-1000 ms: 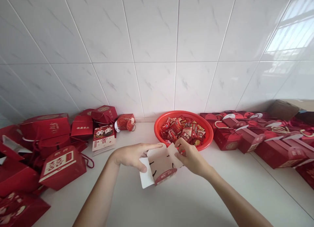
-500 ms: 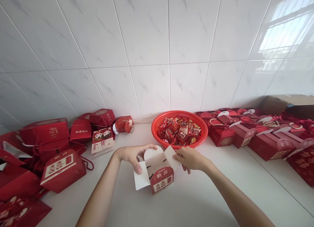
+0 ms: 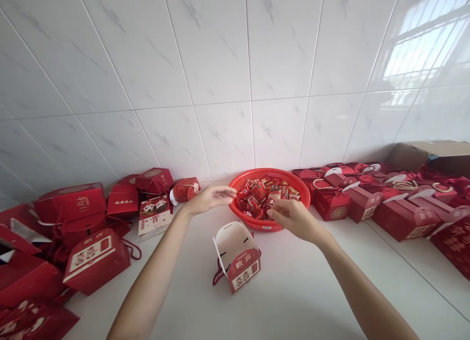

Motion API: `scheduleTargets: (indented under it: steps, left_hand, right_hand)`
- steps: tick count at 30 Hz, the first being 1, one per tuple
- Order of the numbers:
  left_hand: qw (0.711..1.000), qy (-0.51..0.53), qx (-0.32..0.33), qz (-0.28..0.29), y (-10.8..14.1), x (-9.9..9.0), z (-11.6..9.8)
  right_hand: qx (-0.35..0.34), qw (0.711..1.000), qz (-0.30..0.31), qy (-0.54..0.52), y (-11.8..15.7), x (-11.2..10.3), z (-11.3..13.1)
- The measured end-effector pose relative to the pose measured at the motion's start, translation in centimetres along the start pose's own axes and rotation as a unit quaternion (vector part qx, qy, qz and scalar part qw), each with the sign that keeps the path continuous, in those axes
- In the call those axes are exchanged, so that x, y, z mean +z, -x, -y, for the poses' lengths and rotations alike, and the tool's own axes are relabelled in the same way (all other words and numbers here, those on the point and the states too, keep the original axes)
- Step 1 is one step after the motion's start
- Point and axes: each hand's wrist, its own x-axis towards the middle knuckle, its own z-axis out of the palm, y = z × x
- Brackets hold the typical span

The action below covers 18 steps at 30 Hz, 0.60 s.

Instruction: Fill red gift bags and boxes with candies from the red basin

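Observation:
A small red gift box [image 3: 244,271] with a white inside stands with its top open on the white counter in front of me. Dark red cord hangs at its sides. Beyond it is a red plastic basket [image 3: 262,226] of wrapped candies [image 3: 257,193]. My left hand [image 3: 213,198] hovers by the basket's left rim, fingers stretched out and holding nothing. Over the right part of the candies is my right hand [image 3: 292,217], its fingers bent downward and the thumb apart from them. No candy shows in its grip.
Red gift boxes [image 3: 97,256] crowd the left side, with a flat printed card box [image 3: 154,213] beside them. Rows of closed red boxes [image 3: 332,203] line the right, before a cardboard carton [image 3: 414,156]. A tiled wall [image 3: 220,134] bounds the back.
Both hands have let go of the box's side flaps, which no longer stick outward. My left hand has risen toward the basket's left rim; my right hand has moved over the candies.

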Motion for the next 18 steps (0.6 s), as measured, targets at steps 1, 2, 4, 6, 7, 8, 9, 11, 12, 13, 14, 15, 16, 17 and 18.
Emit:
scheduleTargets:
  steps: [1, 2, 4, 6, 7, 8, 9, 11, 12, 13, 14, 15, 16, 17, 18]
  left_hand:
    - [1.000, -0.025, 0.012, -0.002, -1.5, 0.4, 0.1]
    - [0.998, -0.058, 0.013, 0.021, -2.9, 0.9, 0.4]
    - [0.987, -0.140, 0.006, 0.079, -5.8, 2.2, 1.2]
    - [0.962, -0.240, -0.004, 0.128, -8.2, 3.5, 2.1]
    - [0.949, -0.280, -0.011, 0.143, -9.2, 4.2, 2.6]
    - [0.937, -0.310, -0.022, 0.160, -10.0, 4.8, 3.0]
    - [0.929, -0.329, -0.031, 0.169, -10.6, 5.3, 3.3]
    - [0.921, -0.343, -0.044, 0.179, -11.4, 6.0, 3.9]
    - [0.921, -0.343, -0.044, 0.179, -11.5, 6.1, 4.1]
    - [0.922, -0.340, -0.041, 0.178, -11.5, 6.2, 4.2]
    - [0.923, -0.339, -0.037, 0.176, -11.5, 6.1, 4.2]
    - [0.927, -0.334, -0.030, 0.171, -11.3, 6.0, 4.2]
    - [0.934, -0.320, -0.024, 0.159, -11.2, 6.0, 4.2]
    - [0.946, -0.291, -0.017, 0.143, -10.9, 5.9, 4.1]
    - [0.961, -0.246, -0.009, 0.126, -10.7, 5.9, 4.0]
  right_hand:
    - [-0.011, 1.000, -0.011, -0.024, -0.1, -0.2, -0.1]
    - [-0.019, 0.999, -0.018, -0.046, -0.1, -0.4, -0.2]
    - [-0.027, 0.996, -0.028, -0.078, -0.2, -0.5, -0.4]
    - [-0.030, 0.995, -0.034, -0.087, -0.3, -0.5, -0.5]
    - [-0.031, 0.995, -0.036, -0.087, -0.3, -0.5, -0.6]
    - [-0.033, 0.995, -0.037, -0.086, -0.3, -0.5, -0.6]
    - [-0.035, 0.995, -0.038, -0.085, -0.3, -0.5, -0.7]
    - [-0.038, 0.994, -0.042, -0.090, -0.4, -0.5, -1.0]
    - [-0.040, 0.994, -0.045, -0.096, -0.6, -0.6, -1.2]
    - [-0.041, 0.993, -0.047, -0.104, -0.7, -0.6, -1.5]
    - [-0.040, 0.991, -0.049, -0.115, -1.0, -0.6, -1.8]
    - [-0.037, 0.990, -0.052, -0.126, -1.2, -0.6, -2.2]
    - [-0.033, 0.988, -0.060, -0.136, -1.6, -0.5, -2.7]
    - [-0.028, 0.987, -0.075, -0.142, -2.0, -0.4, -3.3]
    - [-0.020, 0.984, -0.099, -0.146, -2.5, -0.2, -3.8]
